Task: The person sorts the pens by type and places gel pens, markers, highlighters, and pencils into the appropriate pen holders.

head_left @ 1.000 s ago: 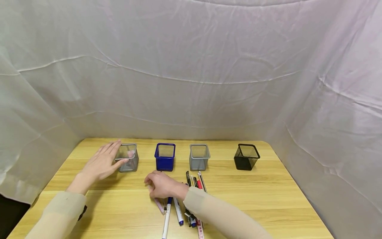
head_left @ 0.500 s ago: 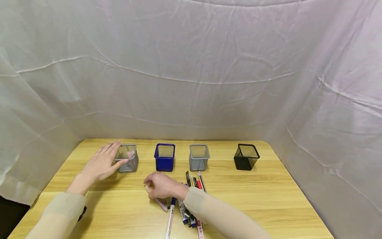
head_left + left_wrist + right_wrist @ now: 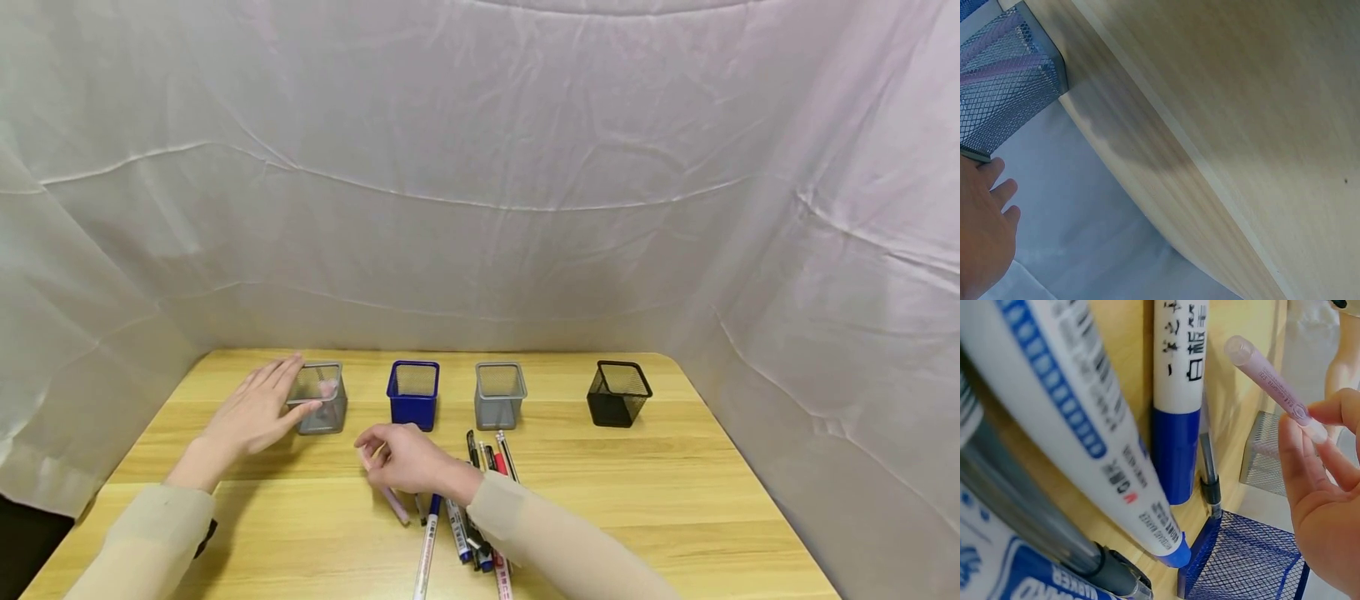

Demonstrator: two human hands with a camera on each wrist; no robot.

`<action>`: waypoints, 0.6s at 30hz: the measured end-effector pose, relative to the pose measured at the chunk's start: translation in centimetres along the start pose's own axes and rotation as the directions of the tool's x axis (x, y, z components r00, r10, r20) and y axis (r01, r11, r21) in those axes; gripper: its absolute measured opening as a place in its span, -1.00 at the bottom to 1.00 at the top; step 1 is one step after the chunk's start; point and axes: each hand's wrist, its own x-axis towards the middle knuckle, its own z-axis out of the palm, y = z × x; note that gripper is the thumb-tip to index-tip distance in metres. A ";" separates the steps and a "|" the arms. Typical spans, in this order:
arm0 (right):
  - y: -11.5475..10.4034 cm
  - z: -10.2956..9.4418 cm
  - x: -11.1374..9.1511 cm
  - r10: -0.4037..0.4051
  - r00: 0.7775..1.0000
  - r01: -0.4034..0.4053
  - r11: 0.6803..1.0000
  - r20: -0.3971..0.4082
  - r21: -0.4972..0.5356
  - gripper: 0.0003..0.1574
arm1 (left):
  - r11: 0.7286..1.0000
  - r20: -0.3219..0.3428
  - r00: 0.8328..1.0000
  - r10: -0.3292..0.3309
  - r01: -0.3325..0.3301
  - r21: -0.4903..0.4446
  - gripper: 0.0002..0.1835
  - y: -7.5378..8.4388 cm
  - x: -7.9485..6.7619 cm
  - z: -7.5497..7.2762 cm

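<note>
My right hand (image 3: 408,457) pinches a pale purple marker (image 3: 1272,384) between thumb and fingers, just in front of the blue mesh pen holder (image 3: 413,410). The marker slants, its clear end between the fingertips in the right wrist view. At the left, my left hand (image 3: 255,410) lies against a grey mesh pen holder (image 3: 335,414), fingers straight along its rim and thumb over the near edge. Pinkish-purple sticks (image 3: 1007,67) show through that holder's mesh. Beside my right wrist lie blue-capped whiteboard markers (image 3: 1177,387), partly covered by the forearm.
A second grey mesh holder (image 3: 499,410) stands right of the blue one, and a black mesh holder (image 3: 617,408) farther right. Several black pens (image 3: 472,448), pencils (image 3: 507,456) and a red-capped marker (image 3: 501,463) lie near the right sleeve. A pale curtain (image 3: 480,250) hangs behind the table.
My right hand has shifted slightly left and up with the pale purple marker. The whiteboard markers near the wrist have slid a little right. My left hand has stayed in place.
</note>
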 end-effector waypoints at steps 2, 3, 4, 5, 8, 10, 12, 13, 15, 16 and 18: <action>-0.2 -0.1 -0.1 -0.017 1.000 0.017 1.000 -0.018 0.010 -0.46 | 1.000 0.001 1.000 -0.002 0.002 0.002 -0.02 0.0 0.0 0.0; -0.2 -0.2 -0.2 -0.028 0.999 0.028 1.000 -0.029 0.012 -0.47 | 1.000 0.001 1.000 -0.002 0.002 0.002 -0.02 -0.1 0.0 0.0; -0.3 -0.2 -0.2 -0.039 0.998 0.040 0.999 -0.041 0.020 -0.48 | 1.000 0.000 1.000 -0.002 0.002 0.001 -0.02 -0.1 0.0 0.0; -0.3 -0.3 -0.2 -0.049 0.997 0.050 0.998 -0.054 0.030 -0.49 | 1.000 -0.001 1.000 -0.002 0.002 0.001 -0.02 -0.1 0.0 0.0; -0.5 -0.4 -0.3 -0.077 0.992 0.084 0.994 -0.104 0.067 -0.51 | 1.000 -0.001 1.000 -0.002 0.002 -0.003 -0.02 -0.1 0.0 0.0; -0.7 -0.4 -0.2 -0.095 0.985 0.107 0.991 -0.144 0.080 -0.52 | 1.000 0.000 1.000 -0.003 0.003 -0.005 -0.02 -0.1 0.0 0.0; -0.9 -0.5 -0.2 -0.110 0.977 0.127 0.988 -0.184 0.084 -0.54 | 1.000 -0.001 1.000 -0.003 0.003 -0.006 -0.02 -0.1 0.1 0.0; -1.0 -0.6 -0.2 -0.118 0.972 0.138 0.987 -0.204 0.087 -0.54 | 1.000 -0.002 1.000 -0.003 0.003 -0.005 -0.02 -0.1 0.1 0.0; -1.3 -0.7 -0.1 -0.130 0.962 0.156 0.983 -0.239 0.095 -0.54 | 1.000 -0.002 1.000 -0.004 0.004 -0.004 -0.02 -0.1 0.1 0.1; -1.4 -0.8 0.0 -0.131 0.958 0.162 0.981 -0.254 0.104 -0.53 | 1.000 -0.004 1.000 -0.003 0.003 -0.003 -0.03 -0.1 0.0 0.1; -1.6 -1.1 0.1 -0.141 0.948 0.180 0.976 -0.284 0.119 -0.53 | 1.000 -0.009 1.000 -0.003 0.003 -0.005 -0.03 -0.1 0.0 0.1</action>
